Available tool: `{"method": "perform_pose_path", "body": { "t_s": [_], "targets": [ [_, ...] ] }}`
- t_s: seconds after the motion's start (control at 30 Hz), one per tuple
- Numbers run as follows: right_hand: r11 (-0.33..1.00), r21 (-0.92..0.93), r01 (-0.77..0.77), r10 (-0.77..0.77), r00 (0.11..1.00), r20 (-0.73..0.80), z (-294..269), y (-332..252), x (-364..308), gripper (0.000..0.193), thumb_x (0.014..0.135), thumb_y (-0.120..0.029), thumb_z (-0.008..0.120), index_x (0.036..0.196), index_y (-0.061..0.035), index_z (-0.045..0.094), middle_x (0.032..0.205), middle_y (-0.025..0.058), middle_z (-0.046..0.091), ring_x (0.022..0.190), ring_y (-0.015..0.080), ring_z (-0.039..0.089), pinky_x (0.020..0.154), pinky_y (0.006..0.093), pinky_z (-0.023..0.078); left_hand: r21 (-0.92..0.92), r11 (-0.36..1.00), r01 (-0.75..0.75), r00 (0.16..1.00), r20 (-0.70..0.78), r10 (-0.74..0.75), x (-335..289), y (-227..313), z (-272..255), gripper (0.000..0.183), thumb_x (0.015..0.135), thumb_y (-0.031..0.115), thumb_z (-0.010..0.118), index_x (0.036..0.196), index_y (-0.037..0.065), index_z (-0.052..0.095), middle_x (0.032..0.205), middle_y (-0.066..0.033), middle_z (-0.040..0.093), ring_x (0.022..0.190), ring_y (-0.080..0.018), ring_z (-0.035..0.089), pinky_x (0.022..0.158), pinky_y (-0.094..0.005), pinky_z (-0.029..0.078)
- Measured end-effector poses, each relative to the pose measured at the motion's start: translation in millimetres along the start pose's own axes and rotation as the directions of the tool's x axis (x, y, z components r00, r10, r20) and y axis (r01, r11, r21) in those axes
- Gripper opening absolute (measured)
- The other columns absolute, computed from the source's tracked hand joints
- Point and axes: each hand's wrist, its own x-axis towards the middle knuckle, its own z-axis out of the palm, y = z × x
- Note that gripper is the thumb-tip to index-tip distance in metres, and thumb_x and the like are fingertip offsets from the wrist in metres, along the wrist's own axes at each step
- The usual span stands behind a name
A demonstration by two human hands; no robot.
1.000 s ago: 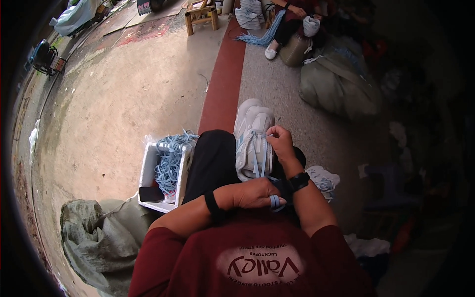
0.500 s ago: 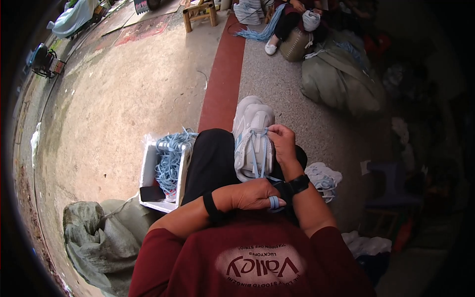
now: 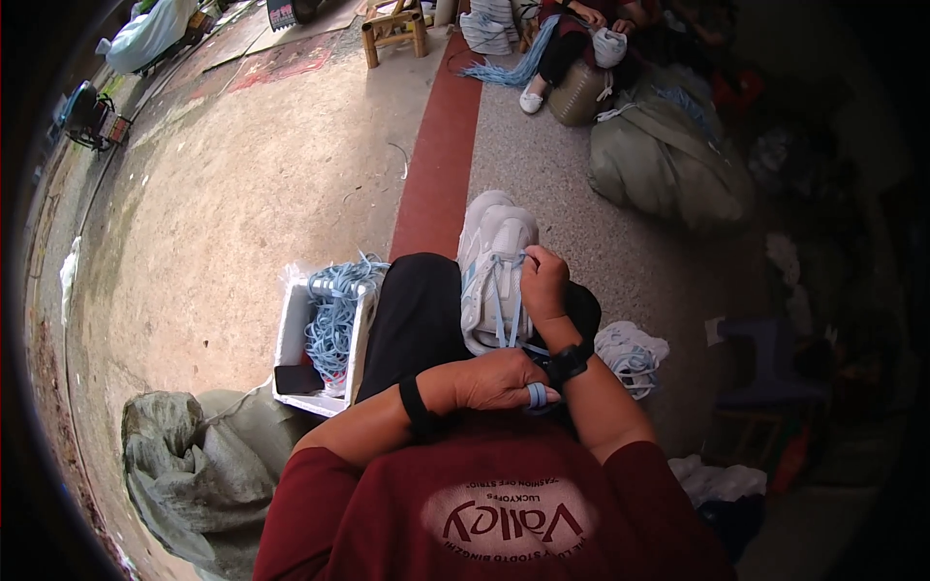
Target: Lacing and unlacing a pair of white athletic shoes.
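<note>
White shoe uppers (image 3: 499, 222) rest on my lap, toes pointing away, with light-blue trim. A light-blue shoelace (image 3: 499, 312) runs down over the front upper from its eyelets toward my left hand. My right hand (image 3: 545, 286) is closed at the right eyelet edge, thumb and fingers pinching the lace there. Below the heel end, my left hand (image 3: 504, 380) lies across in front of my body, closed, with blue lace wrapped round a finger. Its inner side and fingertips are partly hidden.
At my left stands a white foam box (image 3: 288, 329) heaped with blue laces (image 3: 334, 329), beside a grey-green sack (image 3: 199, 474). More laced white uppers (image 3: 632, 356) lie by my right knee. Ahead are a large sack (image 3: 668, 165), a bamboo stool (image 3: 393, 37) and a seated person (image 3: 581, 39).
My right hand has turned and its fingers have curled in closer at the eyelet edge. My left hand stays nearly still. The view has shifted slightly.
</note>
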Motion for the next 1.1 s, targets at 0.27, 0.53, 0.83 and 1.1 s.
{"method": "perform_pose_path", "body": {
  "t_s": [0.27, 0.53, 0.83, 1.1],
  "targets": [
    [0.484, 0.649, -0.587, 0.390, 0.809, 0.440, -8, 12, 3, 0.010, 0.080, -0.002, 0.054, 0.082, 0.0026, 0.063, 0.073, 0.0013, 0.059, 0.066, 0.0078, 0.053, 0.062, 0.0216, 0.043, -0.030, 0.999, -0.014, 1.000, -0.006, 0.014, -2, -3, 0, 0.039, 0.091, 0.031, 0.050, 0.072, -0.002, 0.060, 0.063, -0.0176, 0.057, 0.060, -0.0339, 0.056, 0.057, -0.0383, 0.044],
    [0.735, 0.427, -0.527, 0.198, 0.769, 0.608, -22, 15, 19, 0.011, 0.084, -0.006, 0.050, 0.079, -0.0015, 0.058, 0.074, 0.0002, 0.056, 0.071, 0.0091, 0.051, 0.068, 0.0210, 0.040, -0.027, 0.998, -0.053, 0.998, -0.039, 0.052, -3, -1, 0, 0.040, 0.091, 0.030, 0.051, 0.068, -0.002, 0.055, 0.059, -0.0157, 0.052, 0.053, -0.0302, 0.050, 0.053, -0.0368, 0.040],
    [0.482, 0.703, -0.522, 0.207, 0.848, 0.488, -21, 16, 6, 0.014, 0.075, 0.009, 0.051, 0.083, -0.0006, 0.057, 0.076, -0.0004, 0.057, 0.070, 0.0068, 0.054, 0.067, 0.0207, 0.043, -0.050, 0.999, -0.008, 1.000, -0.021, 0.007, -1, -1, -1, 0.038, 0.090, 0.029, 0.052, 0.071, -0.003, 0.059, 0.062, -0.0185, 0.056, 0.059, -0.0341, 0.055, 0.056, -0.0386, 0.044],
    [0.691, 0.560, -0.456, 0.355, 0.890, 0.287, -6, 11, 2, 0.010, 0.078, 0.005, 0.053, 0.081, 0.0024, 0.062, 0.074, 0.0020, 0.061, 0.067, 0.0081, 0.055, 0.064, 0.0225, 0.045, -0.034, 0.999, 0.011, 1.000, -0.026, -0.012, -3, -1, -3, 0.037, 0.090, 0.029, 0.052, 0.073, -0.002, 0.061, 0.064, -0.0180, 0.058, 0.061, -0.0335, 0.058, 0.058, -0.0372, 0.046]
  ]
}}
